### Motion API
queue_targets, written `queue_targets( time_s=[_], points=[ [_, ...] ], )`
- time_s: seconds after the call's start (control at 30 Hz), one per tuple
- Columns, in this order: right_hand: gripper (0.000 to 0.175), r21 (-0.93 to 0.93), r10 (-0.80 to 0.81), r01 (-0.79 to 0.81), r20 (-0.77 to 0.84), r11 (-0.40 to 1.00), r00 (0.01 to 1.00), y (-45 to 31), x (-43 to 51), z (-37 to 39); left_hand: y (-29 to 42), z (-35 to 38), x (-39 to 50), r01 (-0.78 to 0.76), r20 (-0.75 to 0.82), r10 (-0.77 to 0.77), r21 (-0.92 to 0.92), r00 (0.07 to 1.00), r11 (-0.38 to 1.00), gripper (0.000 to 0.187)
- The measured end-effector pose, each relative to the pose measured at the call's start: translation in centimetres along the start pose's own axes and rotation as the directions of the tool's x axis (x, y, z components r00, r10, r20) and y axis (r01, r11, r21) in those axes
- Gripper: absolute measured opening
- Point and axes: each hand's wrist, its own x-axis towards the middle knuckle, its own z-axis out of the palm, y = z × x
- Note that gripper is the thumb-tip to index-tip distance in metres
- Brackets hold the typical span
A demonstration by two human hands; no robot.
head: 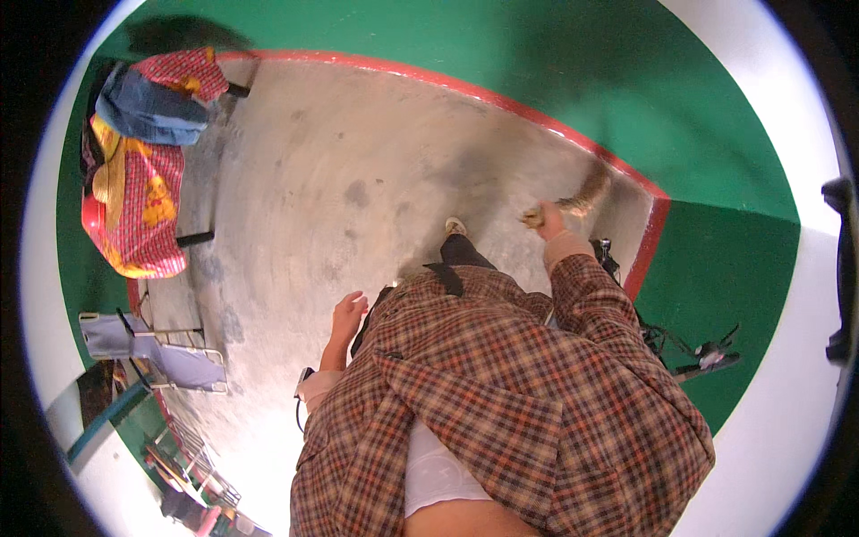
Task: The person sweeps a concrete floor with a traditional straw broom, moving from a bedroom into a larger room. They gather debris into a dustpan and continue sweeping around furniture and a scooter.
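My right hand grips a brown, straw-like bundle, its blurred end fanning out to the right above the floor near the wall. What exactly the bundle is, blur hides. My left hand hangs at my left side, fingers loosely bent, with nothing visible in it. Below me spreads a bare concrete floor. One of my shoes shows on it, ahead of my checked coat.
Along the left, red checked cloth, blue denim and a straw hat lie on a dark-legged support. A folding lounge chair stands nearer. A green wall with red skirting bounds the floor; cables lie right.
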Motion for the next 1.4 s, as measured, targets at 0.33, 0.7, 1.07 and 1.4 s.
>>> queue_targets(
  time_s=[0.33,0.7,1.07,1.4],
  points=[
    [0.022,-0.445,0.163,0.064,0.455,0.893,0.876,11.4,-0.8,27.4,-8.8,-3.3,-3.9,0.047,-0.201,-0.074,-0.135,0.977,0.99,0.041],
    [0.019,-0.887,0.504,0.016,0.277,0.461,0.818,20.9,-3.9,40.4,-19.5,-9.0,-8.2,0.157,-0.355,-0.262,-0.299,0.898,0.941,0.042],
    [0.027,-0.961,0.745,0.065,0.25,0.269,0.618,20.1,-7.5,46.8,-17.9,-12.0,-4.4,0.153,-0.388,-0.289,-0.346,0.875,0.926,0.042],
    [0.033,-0.935,0.339,0.288,0.344,0.206,0.875,5.5,1.7,56.8,-14.3,-11.1,0.2,0.237,-0.309,-0.513,-0.623,0.801,0.745,0.04]
  ],
)
